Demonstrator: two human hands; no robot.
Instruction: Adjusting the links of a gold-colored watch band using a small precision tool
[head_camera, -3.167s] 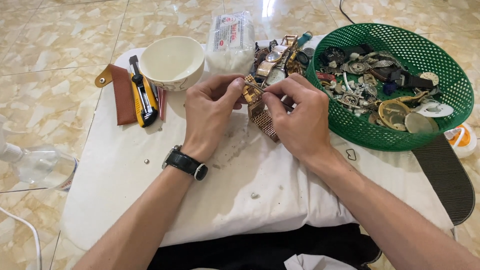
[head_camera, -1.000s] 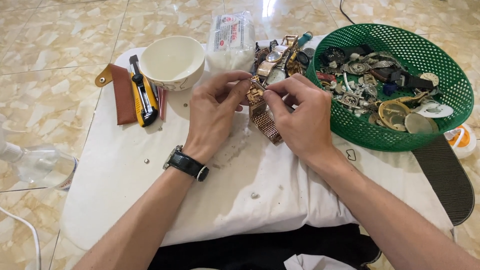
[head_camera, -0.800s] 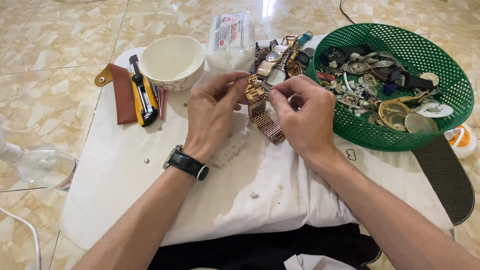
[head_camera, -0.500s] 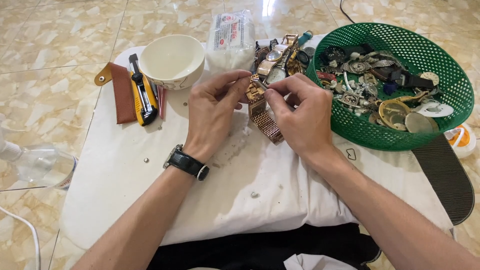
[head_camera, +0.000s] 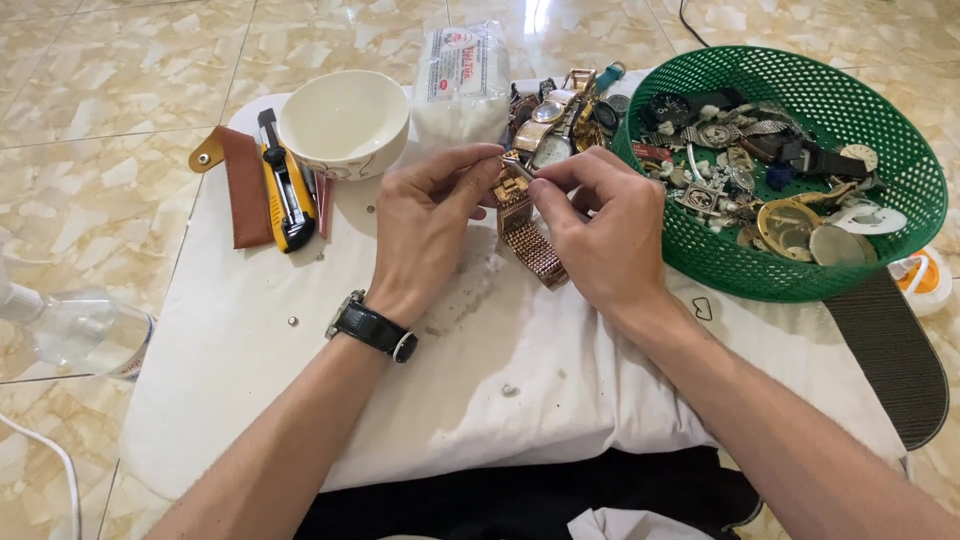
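Gold wristwatch sits right between our two hands, held up just above the white cloth that covers the work surface. Our left hand pinches the watch at its case end, thumb and forefinger closed on it from the left. Our right hand comes in from the other side, fingertips pressed together on a thin silvery pin or tool whose tip meets the top of the watch; we cannot tell exactly what that tool is. The mesh band hangs down and away from the case, running towards us and slightly to the right, so its long axis slants under our right thumb. Both hands are about equally close, touching at the case, with the left doing the holding and the right working the fine end. Beyond them lies a small heap of other watches, a green basket of parts to the right, a white bowl and a yellow utility knife to the left.
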